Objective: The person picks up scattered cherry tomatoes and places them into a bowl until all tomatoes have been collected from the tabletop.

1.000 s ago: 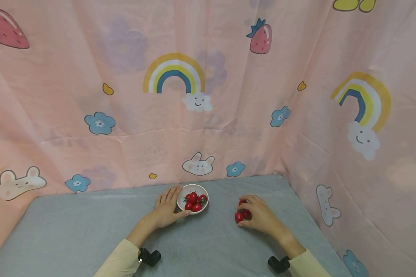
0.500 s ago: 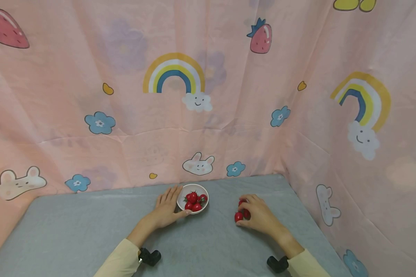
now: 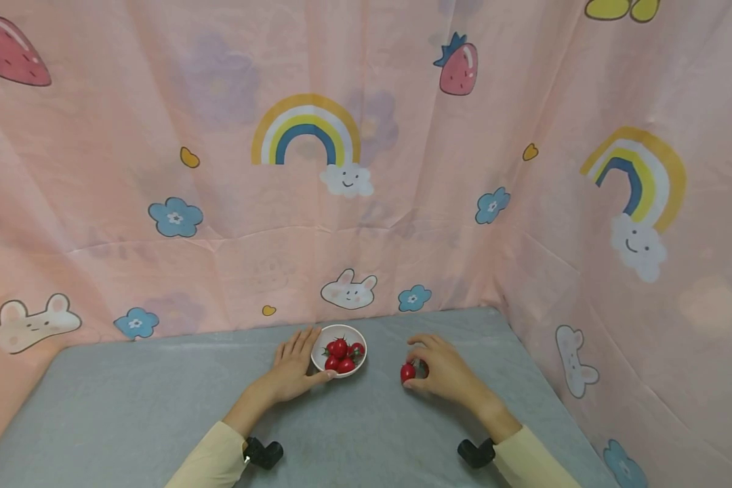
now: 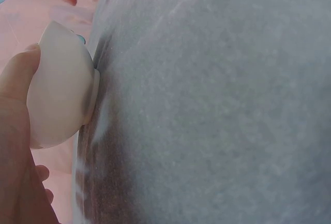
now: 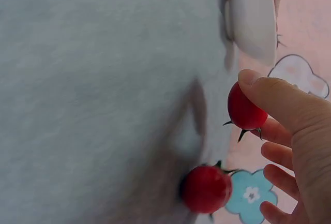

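Observation:
In the head view a white bowl (image 3: 319, 345) with several red cherry tomatoes (image 3: 340, 348) in it stands near the back of the table. Alongside it lies my left hand (image 3: 293, 371), its straight fingers at the bowl's left side and its thumb touching the near rim. The left wrist view has that thumb (image 4: 20, 74) against the bowl's outer wall. To the right, my right hand (image 3: 448, 373) pinches a cherry tomato (image 5: 245, 109) with green sepals, slightly above the cloth. Beneath that hand a second cherry tomato (image 5: 207, 189) sits on the table, mostly hidden in the head view.
Grey cloth (image 3: 177, 407) covers the table. A pink printed curtain (image 3: 232, 271) rises along the back edge and another side of it closes in at the right. Black wrist cameras (image 3: 263, 453) are strapped to both wrists.
My right hand has moved a little left and up, bringing one cherry tomato away from the small group at its fingers. The left hand and bowl have stayed still.

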`<state>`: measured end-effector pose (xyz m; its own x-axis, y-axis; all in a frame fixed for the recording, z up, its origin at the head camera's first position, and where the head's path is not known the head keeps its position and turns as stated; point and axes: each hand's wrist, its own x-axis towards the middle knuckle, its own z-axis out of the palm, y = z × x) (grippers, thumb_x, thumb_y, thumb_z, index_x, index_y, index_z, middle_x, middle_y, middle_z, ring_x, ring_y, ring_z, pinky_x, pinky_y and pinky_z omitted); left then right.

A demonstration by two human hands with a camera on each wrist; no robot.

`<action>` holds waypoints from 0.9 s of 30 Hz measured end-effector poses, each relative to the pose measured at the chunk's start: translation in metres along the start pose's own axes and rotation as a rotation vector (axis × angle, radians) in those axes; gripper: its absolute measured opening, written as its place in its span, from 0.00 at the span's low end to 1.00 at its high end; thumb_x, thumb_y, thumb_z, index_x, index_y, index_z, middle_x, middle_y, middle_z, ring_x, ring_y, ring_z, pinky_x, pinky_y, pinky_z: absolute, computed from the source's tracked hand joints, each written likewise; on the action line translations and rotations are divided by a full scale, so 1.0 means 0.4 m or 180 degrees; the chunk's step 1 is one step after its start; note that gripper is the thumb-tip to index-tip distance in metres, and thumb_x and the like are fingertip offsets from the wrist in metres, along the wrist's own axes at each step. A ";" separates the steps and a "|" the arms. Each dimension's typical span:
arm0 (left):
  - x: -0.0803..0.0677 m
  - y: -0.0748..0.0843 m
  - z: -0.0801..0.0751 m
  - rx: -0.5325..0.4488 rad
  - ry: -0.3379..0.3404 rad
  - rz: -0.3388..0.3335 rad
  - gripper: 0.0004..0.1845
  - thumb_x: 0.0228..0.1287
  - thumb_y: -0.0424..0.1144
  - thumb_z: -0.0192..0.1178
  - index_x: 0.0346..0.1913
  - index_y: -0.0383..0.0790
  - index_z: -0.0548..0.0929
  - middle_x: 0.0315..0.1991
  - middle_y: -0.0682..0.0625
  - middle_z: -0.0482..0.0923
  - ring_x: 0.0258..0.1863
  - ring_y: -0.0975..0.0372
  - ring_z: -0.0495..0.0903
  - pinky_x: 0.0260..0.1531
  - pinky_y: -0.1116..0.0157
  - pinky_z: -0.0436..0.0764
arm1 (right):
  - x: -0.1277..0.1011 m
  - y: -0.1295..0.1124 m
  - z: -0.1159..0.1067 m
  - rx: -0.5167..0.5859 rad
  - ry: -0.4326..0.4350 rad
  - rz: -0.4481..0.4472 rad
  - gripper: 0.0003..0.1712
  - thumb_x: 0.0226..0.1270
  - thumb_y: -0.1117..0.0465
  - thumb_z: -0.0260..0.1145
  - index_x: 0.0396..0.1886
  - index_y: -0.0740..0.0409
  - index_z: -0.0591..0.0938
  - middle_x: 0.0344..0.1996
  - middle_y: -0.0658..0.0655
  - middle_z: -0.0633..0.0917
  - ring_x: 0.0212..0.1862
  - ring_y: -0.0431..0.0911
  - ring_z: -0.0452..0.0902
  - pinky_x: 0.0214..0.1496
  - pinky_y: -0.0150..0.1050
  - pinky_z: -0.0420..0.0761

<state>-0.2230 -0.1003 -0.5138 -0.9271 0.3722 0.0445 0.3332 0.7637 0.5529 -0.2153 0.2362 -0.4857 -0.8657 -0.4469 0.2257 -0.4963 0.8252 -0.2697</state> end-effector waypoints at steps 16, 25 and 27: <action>0.000 0.007 -0.006 0.0052 -0.0067 -0.0083 0.54 0.60 0.67 0.59 0.79 0.43 0.49 0.80 0.40 0.47 0.79 0.41 0.45 0.72 0.33 0.44 | 0.105 -0.064 -0.024 -0.0049 -0.0088 -0.0267 0.18 0.50 0.44 0.79 0.39 0.43 0.85 0.61 0.52 0.79 0.66 0.53 0.72 0.69 0.57 0.70; 0.003 -0.006 0.003 0.0018 -0.0048 -0.0059 0.56 0.59 0.71 0.58 0.80 0.44 0.47 0.80 0.40 0.46 0.79 0.42 0.44 0.72 0.33 0.42 | 0.151 -0.111 -0.043 -0.0117 -0.0055 -0.0378 0.19 0.50 0.44 0.79 0.40 0.44 0.86 0.60 0.51 0.79 0.64 0.50 0.72 0.67 0.55 0.74; 0.003 -0.007 0.004 0.0026 -0.0035 -0.0041 0.56 0.58 0.72 0.57 0.80 0.44 0.47 0.80 0.40 0.47 0.79 0.41 0.44 0.72 0.33 0.43 | 0.161 -0.123 -0.047 -0.0159 -0.0050 -0.0418 0.20 0.50 0.44 0.79 0.41 0.44 0.86 0.61 0.50 0.79 0.64 0.50 0.72 0.66 0.53 0.75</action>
<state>-0.2246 -0.1012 -0.5166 -0.9294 0.3680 0.0283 0.3226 0.7727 0.5467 -0.2455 0.1732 -0.4403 -0.7946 -0.5571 0.2413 -0.6018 0.7753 -0.1918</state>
